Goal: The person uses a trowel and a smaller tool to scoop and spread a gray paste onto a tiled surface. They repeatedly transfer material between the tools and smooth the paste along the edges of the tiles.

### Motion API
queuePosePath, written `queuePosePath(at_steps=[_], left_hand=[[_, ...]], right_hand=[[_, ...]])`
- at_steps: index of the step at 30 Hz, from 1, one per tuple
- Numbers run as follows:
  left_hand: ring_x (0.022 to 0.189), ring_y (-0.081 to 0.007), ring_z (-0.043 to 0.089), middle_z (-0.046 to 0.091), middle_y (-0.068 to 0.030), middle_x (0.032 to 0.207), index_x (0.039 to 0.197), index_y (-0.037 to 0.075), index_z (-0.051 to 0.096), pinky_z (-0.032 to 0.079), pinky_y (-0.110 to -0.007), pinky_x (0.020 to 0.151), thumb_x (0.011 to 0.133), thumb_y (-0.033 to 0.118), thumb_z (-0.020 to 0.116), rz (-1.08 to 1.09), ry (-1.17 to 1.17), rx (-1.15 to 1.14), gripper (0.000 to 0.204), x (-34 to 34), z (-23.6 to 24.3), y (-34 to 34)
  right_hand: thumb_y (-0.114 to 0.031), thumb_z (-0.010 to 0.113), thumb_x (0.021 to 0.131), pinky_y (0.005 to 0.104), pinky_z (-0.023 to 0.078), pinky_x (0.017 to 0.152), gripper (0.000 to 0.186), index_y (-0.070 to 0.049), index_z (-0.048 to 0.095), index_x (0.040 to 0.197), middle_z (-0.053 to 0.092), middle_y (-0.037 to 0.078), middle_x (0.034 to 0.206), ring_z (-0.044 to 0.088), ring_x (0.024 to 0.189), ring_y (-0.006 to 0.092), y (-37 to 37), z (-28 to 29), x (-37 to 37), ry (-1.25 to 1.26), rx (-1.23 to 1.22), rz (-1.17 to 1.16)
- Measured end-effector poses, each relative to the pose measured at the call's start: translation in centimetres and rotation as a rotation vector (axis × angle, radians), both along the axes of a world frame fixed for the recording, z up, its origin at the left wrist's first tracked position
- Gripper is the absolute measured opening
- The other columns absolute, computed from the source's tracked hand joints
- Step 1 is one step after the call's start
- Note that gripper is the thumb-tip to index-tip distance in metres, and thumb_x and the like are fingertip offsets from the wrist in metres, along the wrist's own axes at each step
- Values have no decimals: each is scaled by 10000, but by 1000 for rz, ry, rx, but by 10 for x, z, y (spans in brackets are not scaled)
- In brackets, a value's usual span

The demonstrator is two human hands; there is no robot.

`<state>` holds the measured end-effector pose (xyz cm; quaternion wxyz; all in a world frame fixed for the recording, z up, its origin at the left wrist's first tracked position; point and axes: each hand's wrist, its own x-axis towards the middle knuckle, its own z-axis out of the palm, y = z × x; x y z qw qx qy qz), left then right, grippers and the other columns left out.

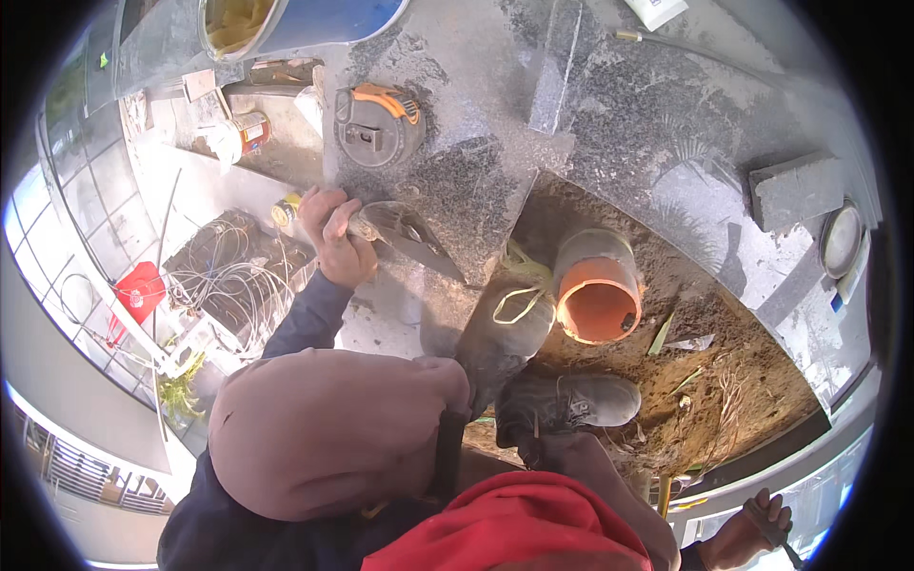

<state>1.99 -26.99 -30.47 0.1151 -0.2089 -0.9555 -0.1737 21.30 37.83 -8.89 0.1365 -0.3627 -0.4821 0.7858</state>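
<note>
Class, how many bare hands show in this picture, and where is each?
2: the left hand, left of centre, holds a trowel; the right hand, at the lower right, grips a dark tool. No others show.

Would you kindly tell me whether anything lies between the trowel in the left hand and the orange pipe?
Yes: in this view, loose yellowish string lies between the trowel in the left hand and the orange pipe, close to the pipe's left side.
</note>
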Motion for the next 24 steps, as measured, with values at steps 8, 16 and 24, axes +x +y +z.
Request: queuePosePath(at_steps=[8,16,24], left_hand=[[1102,-377,530,536,-170,1199,1229,74,570,431,-562,983,759,-41,569,37,60,88,483,19,-27,-28],[1158,-373,512,544,-168,1251,1293,100,578,377,-517,1014,815,48,661,12,-21,38,488,6,-4,-14],[1215,-370,513,541,-152,1277,1308,103,592,362,-519,1057,853,57,709,-1,-14,87,472,2,-15,-6]], right_hand=[[-442,688,965,374,417,949,542,-31,600,1308,565,41,1145,512,1076,212,3,-20,-32,-189,245,459],[-28,750,897,347,552,855,341,52,679,1221,695,170,1127,690,982,267,-121,-52,-162,28,1511,932],[-170,731,902,385,526,763,216,-101,707,1105,685,20,1050,690,912,239,-224,-78,-191,239,1941,1040]])
